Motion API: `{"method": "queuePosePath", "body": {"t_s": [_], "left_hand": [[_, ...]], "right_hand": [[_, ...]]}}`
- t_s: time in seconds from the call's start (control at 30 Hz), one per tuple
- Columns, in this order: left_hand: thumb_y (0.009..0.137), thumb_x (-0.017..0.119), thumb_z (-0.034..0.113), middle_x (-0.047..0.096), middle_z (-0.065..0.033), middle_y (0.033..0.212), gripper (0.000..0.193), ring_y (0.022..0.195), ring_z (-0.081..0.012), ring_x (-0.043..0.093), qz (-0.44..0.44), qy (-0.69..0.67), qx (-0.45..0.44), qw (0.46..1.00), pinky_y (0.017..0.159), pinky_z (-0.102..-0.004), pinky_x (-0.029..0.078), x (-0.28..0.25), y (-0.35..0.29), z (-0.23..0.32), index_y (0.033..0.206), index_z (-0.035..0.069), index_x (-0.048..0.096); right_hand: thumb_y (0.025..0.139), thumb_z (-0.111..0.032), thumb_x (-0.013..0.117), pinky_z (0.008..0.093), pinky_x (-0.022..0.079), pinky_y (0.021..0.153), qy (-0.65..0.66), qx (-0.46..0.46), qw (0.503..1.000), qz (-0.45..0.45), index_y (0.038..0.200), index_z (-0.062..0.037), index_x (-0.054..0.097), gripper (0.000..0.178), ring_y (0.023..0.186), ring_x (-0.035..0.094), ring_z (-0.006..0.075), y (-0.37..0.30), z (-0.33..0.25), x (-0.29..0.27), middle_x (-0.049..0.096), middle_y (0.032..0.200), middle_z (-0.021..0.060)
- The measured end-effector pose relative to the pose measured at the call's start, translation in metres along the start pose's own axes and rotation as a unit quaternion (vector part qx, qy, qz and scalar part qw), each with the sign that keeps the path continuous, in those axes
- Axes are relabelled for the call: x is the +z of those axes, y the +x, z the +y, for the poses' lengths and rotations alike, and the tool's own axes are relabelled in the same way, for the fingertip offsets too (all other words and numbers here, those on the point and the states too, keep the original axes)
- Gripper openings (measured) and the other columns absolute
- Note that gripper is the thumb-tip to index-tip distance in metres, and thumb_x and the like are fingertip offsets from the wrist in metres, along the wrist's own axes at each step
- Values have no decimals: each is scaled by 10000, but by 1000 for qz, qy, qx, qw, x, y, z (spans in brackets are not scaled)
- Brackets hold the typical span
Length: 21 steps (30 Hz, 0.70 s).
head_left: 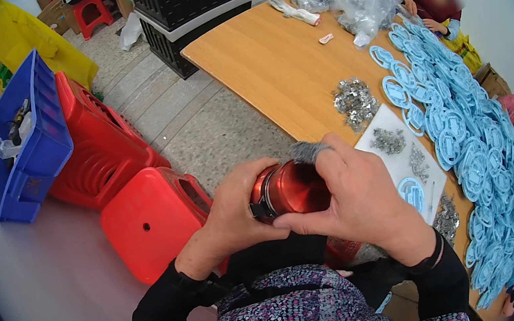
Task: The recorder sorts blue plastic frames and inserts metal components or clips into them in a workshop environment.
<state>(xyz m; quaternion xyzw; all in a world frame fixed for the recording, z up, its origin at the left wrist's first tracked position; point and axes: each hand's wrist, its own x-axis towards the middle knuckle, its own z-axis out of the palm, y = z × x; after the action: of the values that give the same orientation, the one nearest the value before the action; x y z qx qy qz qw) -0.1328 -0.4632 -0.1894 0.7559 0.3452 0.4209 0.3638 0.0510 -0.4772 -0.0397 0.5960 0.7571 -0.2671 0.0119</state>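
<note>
Both my hands grip a shiny red metal flask [297, 187], tilted on its side in front of my torso. My left hand [231, 207] wraps its left end, beside a silver ring and a black clasp-like part [262, 212]. On the other end, my right hand [362, 198] curls over the top with its thumb along the underside. A grey fuzzy piece [309, 151] sits at the right index finger; whether it is a finger covering or a separate scrap, I cannot tell. My palms hide both ends of the flask.
A wooden table [249, 62] holds light-blue oval plastic pieces [467, 142], small metal parts [356, 103], a white board [370, 138] and clear bags [371, 10]. Red stools [147, 227] and a blue crate [36, 150] stand left, black crates [190, 4] behind. Another person [436, 1] sits across.
</note>
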Motion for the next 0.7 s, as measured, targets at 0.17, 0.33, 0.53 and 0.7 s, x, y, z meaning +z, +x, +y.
{"method": "queuePosePath", "body": {"t_s": [0.17,0.33,0.53,0.7], "left_hand": [[555,908,270,621,-169,1192,869,1106,-346,617,-18,-56,-57,997,949,-408,492,2,1,3,1301,50,520],[552,895,261,618,-174,1180,862,1100,-358,614,-8,7,-12,1000,945,-419,494,-4,-1,-2,1299,56,515],[565,880,246,619,-170,1154,830,1067,-356,622,3,-24,-12,1000,924,-413,500,0,1,-2,1285,53,515],[532,902,210,597,-172,1216,902,1129,-341,604,-8,-9,-16,1000,971,-414,477,-5,-2,-5,1318,38,494]], "right_hand": [[753,-366,800,445,437,965,-7,-250,951,183,963,49,623,498,1124,547,402,-1,32,23,548,1244,238],[717,-322,823,429,428,988,-16,-159,979,129,1295,-1,547,716,1128,546,393,-3,22,23,557,1266,198],[661,-379,862,454,427,865,39,-248,951,181,1170,35,595,708,937,552,395,-1,31,22,598,1134,185],[653,-303,857,436,412,988,-27,-167,958,230,1260,14,573,741,1102,554,400,0,18,28,602,1187,166]]}}
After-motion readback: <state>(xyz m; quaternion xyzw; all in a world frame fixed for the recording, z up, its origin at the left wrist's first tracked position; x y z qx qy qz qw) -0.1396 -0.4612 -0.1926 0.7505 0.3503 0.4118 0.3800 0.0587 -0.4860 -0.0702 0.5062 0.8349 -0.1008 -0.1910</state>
